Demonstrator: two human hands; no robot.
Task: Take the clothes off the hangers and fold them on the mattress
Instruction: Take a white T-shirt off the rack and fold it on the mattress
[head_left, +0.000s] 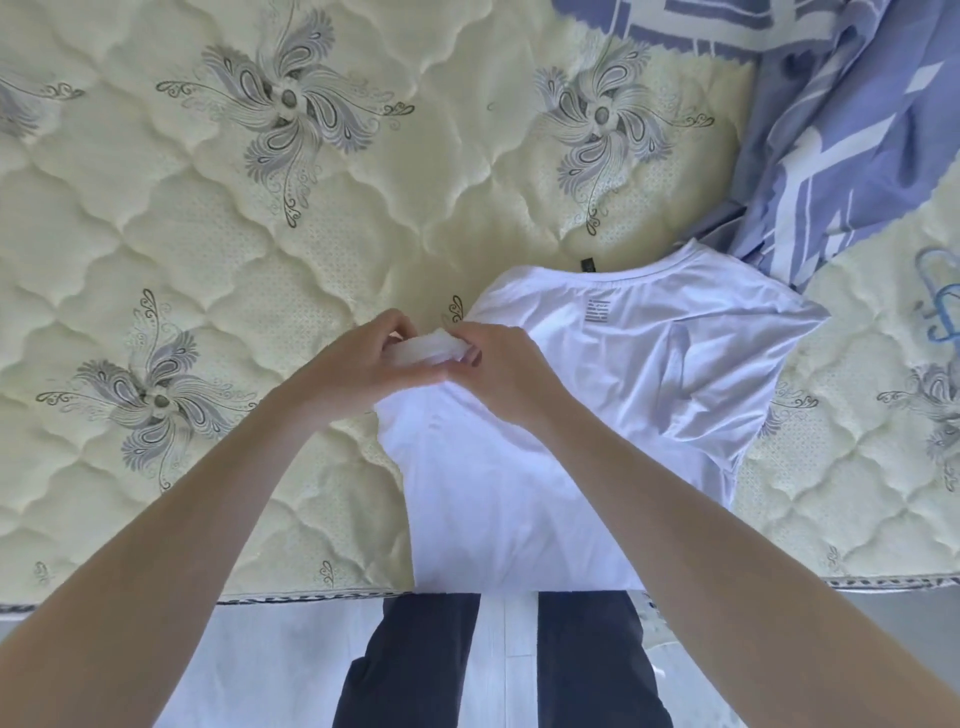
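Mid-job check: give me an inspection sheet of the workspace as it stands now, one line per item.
Surface: quilted cream mattress with grey floral print; its front edge faces the person.
Job's things: white T-shirt lies flat, neckline away from the person, no hanger seen in it.
Clutter: blue-and-white patterned cloth bunched at the far right, beside the shirt's shoulder; a blue shape at the right edge, too cut off to identify.
Hands: left hand and right hand both pinch the shirt's gathered left sleeve.
Cables: nothing seen.
Surroundings: pale floor and the person's dark trousers below the mattress edge.
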